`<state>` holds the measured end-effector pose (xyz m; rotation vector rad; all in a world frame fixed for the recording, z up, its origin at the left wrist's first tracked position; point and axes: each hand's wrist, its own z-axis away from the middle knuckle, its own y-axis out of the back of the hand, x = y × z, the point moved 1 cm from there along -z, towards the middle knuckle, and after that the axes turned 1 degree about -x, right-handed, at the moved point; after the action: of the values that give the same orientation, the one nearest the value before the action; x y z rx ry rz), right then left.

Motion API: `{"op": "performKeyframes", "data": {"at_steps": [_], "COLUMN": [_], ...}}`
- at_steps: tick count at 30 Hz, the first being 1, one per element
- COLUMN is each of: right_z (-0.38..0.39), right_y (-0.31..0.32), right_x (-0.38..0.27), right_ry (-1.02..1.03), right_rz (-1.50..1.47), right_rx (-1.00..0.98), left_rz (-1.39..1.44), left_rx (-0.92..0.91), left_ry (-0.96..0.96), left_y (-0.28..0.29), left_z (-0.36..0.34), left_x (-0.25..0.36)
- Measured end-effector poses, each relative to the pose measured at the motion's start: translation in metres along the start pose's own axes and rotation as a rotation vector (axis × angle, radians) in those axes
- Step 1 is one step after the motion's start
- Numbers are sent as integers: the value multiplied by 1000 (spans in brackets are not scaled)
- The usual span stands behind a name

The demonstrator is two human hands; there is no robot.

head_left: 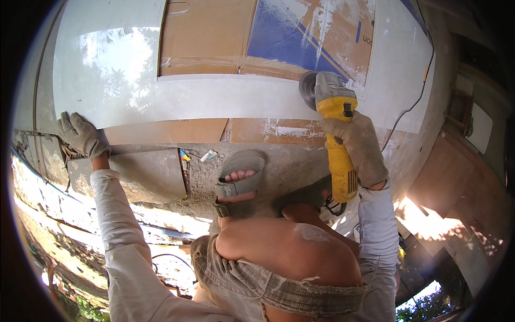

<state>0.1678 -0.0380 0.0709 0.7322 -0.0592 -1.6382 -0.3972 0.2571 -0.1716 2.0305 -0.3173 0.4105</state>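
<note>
My right hand (360,150), in a work glove, is wrapped round the body of a yellow and grey angle grinder (340,104). The grinder stands lengthwise away from me, and its disc (308,90) is at the inner edge of a white panel (214,96); whether it touches is hard to tell. The panel frames a rectangular opening with cardboard (206,37) showing through it. At the panel's near left corner lies my gloved left hand (80,135), fingers stretched out and apart on the edge, holding nothing.
A black cable (407,107) runs along the panel's right side. White dust covers the blue-printed cardboard (279,32). A grey board (134,174) and a small white tube-like item (208,155) lie near my sandalled foot (240,180). Brown boards (445,172) are at the right.
</note>
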Motion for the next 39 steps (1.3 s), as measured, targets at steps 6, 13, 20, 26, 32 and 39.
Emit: {"op": "performKeyframes", "data": {"at_steps": [6, 13, 20, 26, 32, 39], "right_z": [-1, 0, 1, -2, -5, -1], "right_y": [3, 7, 13, 15, 19, 27], "right_x": [3, 4, 6, 11, 18, 15], "right_ry": [-9, -9, 15, -12, 18, 5], "right_rz": [13, -32, -13, -22, -63, -72], "right_rx": [41, 26, 34, 62, 76, 106], "left_rz": [11, 20, -10, -26, -47, -41], "left_rx": [-5, 8, -1, -13, -18, -12], "left_ry": [12, 7, -6, -5, -7, -6], "left_y": [1, 0, 0, 3, 4, 3], "left_z": [-1, 0, -1, 0, 0, 0], "left_x": [1, 2, 2, 8, 11, 10]}}
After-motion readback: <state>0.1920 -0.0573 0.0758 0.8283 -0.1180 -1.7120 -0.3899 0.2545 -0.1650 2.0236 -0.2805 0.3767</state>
